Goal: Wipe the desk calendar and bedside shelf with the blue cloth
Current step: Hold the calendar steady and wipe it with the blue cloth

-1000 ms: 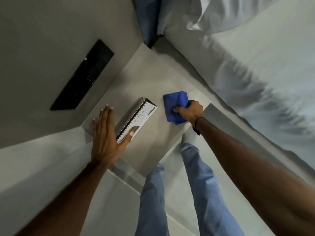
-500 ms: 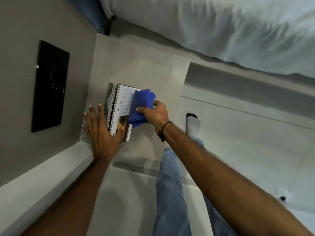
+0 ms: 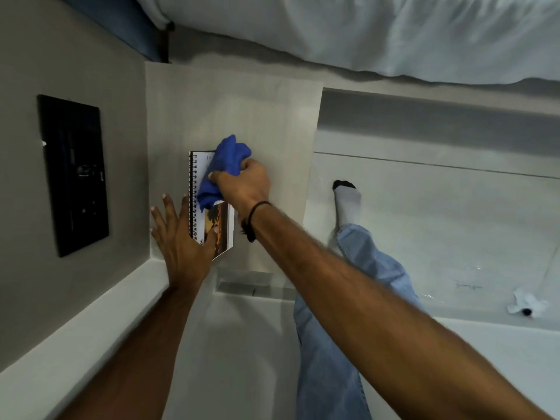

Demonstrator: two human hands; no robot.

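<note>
The right hand [image 3: 247, 184], fingers closed around the bunched blue cloth [image 3: 222, 171], presses it onto the desk calendar [image 3: 224, 225], which stands on the bedside shelf [image 3: 242, 110]. The left hand [image 3: 181, 237], fingers spread open, braces the calendar's spiral-bound edge, thumb across its picture.

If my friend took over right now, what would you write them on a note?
Right hand: bunched blue cloth gripped, pressed on the calendar page.
Left hand: open, fingers spread, thumb on the calendar, steadying it at its spiral edge.
Calendar stands on the shelf, near the wall.
Done: calendar wipe under way.
Left: finish the calendar, then wipe the shelf.
</note>
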